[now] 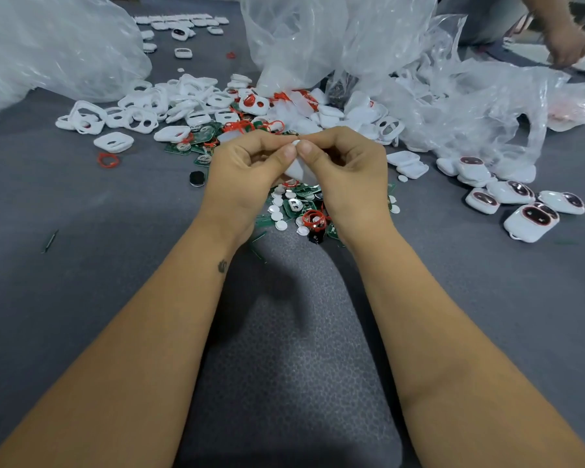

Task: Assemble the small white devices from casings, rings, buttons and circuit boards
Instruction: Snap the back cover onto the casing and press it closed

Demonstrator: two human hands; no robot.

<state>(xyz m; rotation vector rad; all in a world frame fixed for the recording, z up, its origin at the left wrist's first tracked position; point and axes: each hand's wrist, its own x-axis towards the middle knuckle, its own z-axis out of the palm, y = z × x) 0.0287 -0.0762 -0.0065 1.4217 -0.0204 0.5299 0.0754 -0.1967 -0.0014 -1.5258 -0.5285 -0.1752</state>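
In progress | left hand (247,170) and right hand (347,167) clamped together on one small white plastic casing (296,170) | several finished white devices (529,222) right of it | big heap of loose white casings (142,116) behind-left, unassembled

My grey felt-covered table (81,298) carries a heap of white casings (142,113), green circuit boards (203,136), red rings (108,160), round white buttons (279,217), clear plastic bags (48,45) and 5 assembled devices (531,222).
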